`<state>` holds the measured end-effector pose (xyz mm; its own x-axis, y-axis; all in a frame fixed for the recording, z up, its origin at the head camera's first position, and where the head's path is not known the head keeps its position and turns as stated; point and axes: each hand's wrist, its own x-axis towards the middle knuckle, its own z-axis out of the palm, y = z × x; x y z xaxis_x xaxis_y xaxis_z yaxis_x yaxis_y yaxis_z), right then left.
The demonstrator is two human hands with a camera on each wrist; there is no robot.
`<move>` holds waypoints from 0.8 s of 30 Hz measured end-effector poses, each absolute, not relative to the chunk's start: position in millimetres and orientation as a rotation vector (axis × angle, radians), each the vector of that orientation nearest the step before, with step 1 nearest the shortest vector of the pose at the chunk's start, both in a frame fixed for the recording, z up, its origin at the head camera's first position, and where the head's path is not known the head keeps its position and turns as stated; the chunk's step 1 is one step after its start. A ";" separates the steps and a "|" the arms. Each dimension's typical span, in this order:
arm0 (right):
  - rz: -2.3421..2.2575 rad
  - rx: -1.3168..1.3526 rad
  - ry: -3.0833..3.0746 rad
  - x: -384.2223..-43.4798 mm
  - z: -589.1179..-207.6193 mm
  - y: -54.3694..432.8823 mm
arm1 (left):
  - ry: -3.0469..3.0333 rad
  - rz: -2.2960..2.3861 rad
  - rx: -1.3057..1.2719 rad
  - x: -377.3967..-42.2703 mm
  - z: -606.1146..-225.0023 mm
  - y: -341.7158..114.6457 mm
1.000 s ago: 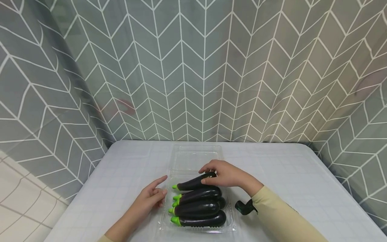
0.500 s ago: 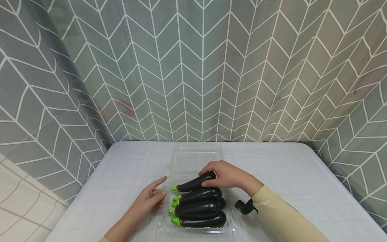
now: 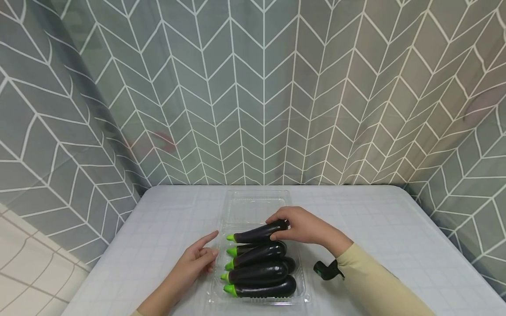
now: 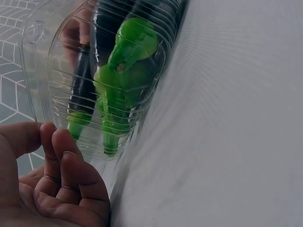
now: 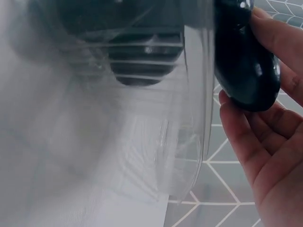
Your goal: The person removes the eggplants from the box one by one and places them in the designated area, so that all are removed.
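Observation:
My right hand [image 3: 302, 224] grips a dark purple eggplant [image 3: 257, 234] near its rounded end, over the far part of a clear plastic clamshell box [image 3: 302, 283]. Its green stem points left. In the right wrist view, the thumb and fingers curl round the eggplant's blunt end [image 5: 251, 75]. Several more eggplants [image 3: 258, 273] lie side by side in the box, green stems to the left and partly stacked. At the box's left rim, my left hand [image 3: 197, 256] pinches the edge with curled fingers; its index finger is extended in the head view.
The box's hinged lid [image 3: 257, 206] lies folded back behind it on the white tabletop [image 3: 170, 219]. A black wrist device [image 3: 328, 270] hangs by the right sleeve. A grey chevron-patterned curtain [image 3: 253, 109] encloses the back and sides.
My right hand has lifted the top eggplant slightly and shifted it right and away. Another eggplant now shows beneath it. The left hand stays in place.

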<state>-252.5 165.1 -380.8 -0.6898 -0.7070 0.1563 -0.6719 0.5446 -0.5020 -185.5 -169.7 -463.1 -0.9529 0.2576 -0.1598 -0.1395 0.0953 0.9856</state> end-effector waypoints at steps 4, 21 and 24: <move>-0.771 -1.204 2.738 -252.4 -381.0 167.2 | 2.089 1.933 0.109 -185.5 -462.9 -169.3; -0.813 -1.111 2.739 -248.7 -379.0 179.3 | 2.088 1.932 0.119 -186.3 -463.3 -168.6; -0.874 -1.050 2.745 -247.0 -378.6 184.6 | 2.089 1.937 0.118 -186.5 -463.7 -168.2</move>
<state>-247.0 184.6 -378.6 -0.7628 -0.6340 0.1272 -0.5908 0.6034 -0.5355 -186.5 -168.2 -463.7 -0.9548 0.2539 -0.1549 -0.1352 0.0933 0.9864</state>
